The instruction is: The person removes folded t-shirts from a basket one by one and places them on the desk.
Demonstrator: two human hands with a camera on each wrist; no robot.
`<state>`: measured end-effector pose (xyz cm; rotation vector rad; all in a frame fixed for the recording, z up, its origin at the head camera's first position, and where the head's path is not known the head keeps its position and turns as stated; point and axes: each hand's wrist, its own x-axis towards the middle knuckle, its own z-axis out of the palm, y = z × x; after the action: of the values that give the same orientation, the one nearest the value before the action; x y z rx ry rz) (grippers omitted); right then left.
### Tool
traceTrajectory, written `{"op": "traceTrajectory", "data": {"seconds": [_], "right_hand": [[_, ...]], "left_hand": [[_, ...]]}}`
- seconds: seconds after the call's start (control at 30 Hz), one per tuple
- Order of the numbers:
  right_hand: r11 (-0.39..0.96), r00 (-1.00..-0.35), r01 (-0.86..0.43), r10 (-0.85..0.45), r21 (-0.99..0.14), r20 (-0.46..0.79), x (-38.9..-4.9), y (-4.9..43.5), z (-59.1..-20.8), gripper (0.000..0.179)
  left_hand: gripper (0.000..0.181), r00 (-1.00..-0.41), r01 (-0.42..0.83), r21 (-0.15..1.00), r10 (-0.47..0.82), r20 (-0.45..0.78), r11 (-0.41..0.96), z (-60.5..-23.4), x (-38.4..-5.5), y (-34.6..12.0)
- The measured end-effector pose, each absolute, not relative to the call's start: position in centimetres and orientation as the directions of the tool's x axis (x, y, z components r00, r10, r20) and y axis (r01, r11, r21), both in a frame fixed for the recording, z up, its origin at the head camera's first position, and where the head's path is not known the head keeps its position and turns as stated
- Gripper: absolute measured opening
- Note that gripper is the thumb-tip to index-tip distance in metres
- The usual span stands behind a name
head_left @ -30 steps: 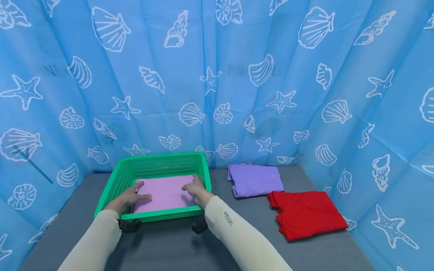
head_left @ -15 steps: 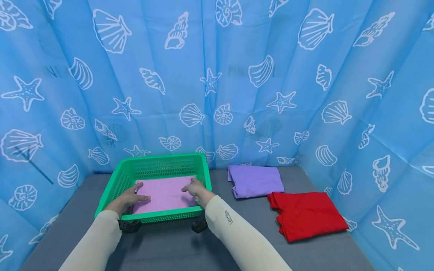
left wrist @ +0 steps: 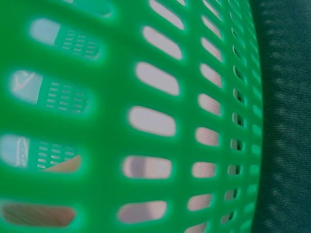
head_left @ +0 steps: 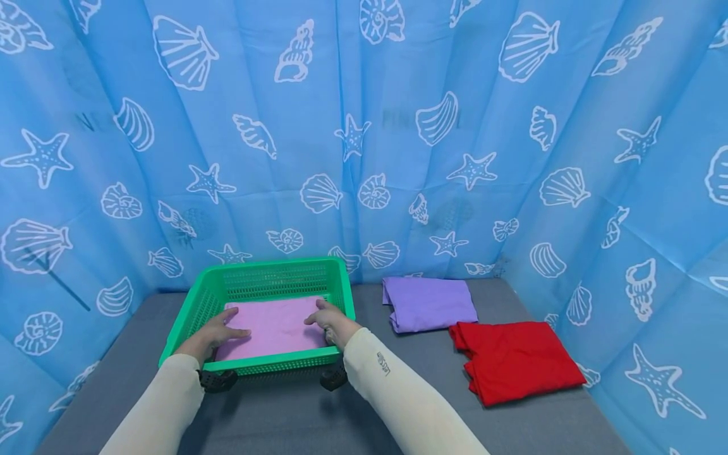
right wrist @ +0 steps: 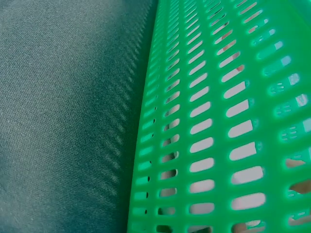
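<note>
A folded pink cloth (head_left: 275,325) lies flat inside a green plastic basket (head_left: 279,363) with slotted walls. My left hand (head_left: 213,335) reaches over the near rim at the cloth's left edge, thumb and forefinger spread apart and laid at the cloth. On the opposite side my right hand (head_left: 332,322) rests at the right edge, its thumb pointing inward over the cloth. The other fingers of both hands are largely hidden. Each wrist view is filled by the basket wall (left wrist: 107,121), with pale cloth (right wrist: 248,174) showing through its slots.
A folded purple cloth (head_left: 432,304) lies right of the basket, and a folded red cloth (head_left: 517,360) lies nearer on that side. Grey fabric covers the tabletop (head_left: 273,417). Behind and at the sides hangs a blue curtain (head_left: 364,145) with white shell prints.
The pink cloth has shifted slightly left and toward me inside the basket, and both hands have moved a little with it. The basket and the other cloths stay put.
</note>
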<state>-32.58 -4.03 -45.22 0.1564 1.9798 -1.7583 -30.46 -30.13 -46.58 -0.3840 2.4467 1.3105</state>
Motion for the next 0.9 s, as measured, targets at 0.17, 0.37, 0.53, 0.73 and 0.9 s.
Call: {"op": "traceTrajectory", "data": {"seconds": [0.17,0.37,0.53,0.73,0.9], "right_hand": [[0.165,-0.884,0.39,-0.206,-0.906,-0.419,-32.89,-4.16,-45.49,0.069],[0.107,-0.889,0.388,-0.218,-0.915,-0.403,-33.04,-4.51,-45.69,0.069],[0.08,-0.88,0.407,-0.233,-0.91,-0.414,-33.06,-4.62,-45.71,0.068],[0.068,-0.858,0.455,-0.234,-0.888,-0.457,-33.13,-4.51,-45.62,0.068],[0.065,-0.855,0.458,-0.24,-0.887,-0.459,-33.2,-4.5,-45.66,0.068]], "left_hand": [[0.092,-0.91,-0.38,0.749,-0.071,-0.41,0.542,-46.55,-30.36,-30.18],[0.09,-0.912,-0.379,0.748,-0.083,-0.401,0.546,-46.63,-30.34,-30.08],[0.088,-0.906,-0.397,0.748,-0.098,-0.411,0.533,-46.53,-30.3,-29.94],[0.083,-0.909,-0.396,0.762,-0.097,-0.406,0.513,-46.27,-30.25,-29.89],[0.083,-0.918,-0.377,0.768,-0.099,-0.383,0.519,-46.24,-30.34,-30.01]]}}
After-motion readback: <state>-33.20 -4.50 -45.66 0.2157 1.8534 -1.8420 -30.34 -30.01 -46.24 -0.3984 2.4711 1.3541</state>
